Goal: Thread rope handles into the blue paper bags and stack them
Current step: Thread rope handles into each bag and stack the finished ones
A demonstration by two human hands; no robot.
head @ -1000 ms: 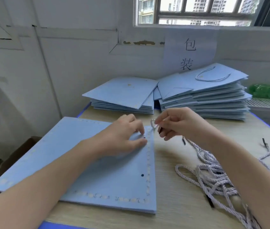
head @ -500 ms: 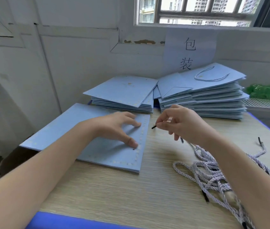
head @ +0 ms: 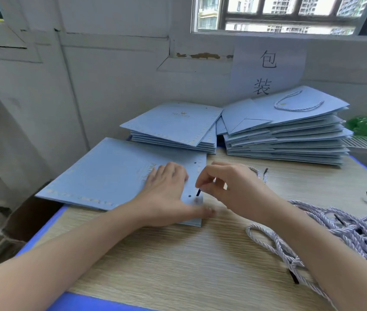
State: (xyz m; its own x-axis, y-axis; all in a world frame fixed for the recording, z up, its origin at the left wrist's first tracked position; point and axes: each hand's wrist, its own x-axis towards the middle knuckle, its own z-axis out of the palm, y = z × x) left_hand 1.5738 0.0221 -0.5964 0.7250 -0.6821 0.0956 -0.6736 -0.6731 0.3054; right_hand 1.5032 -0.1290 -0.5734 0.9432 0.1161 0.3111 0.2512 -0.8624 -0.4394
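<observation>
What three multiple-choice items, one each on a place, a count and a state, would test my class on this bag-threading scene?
1. Where does the loose rope pile lie?
A. right of the hands
B. on the far stacks
C. left of the flat bag

2. How many bag stacks stand by the wall?
A. one
B. two
C. four

3. What does the right hand do?
A. rests open
B. presses the bag
C. pinches a rope tip

Key: A, ropes spread at the table's right; B, left stack, right stack; C, dark rope tip between fingertips, over the flat bag.
</observation>
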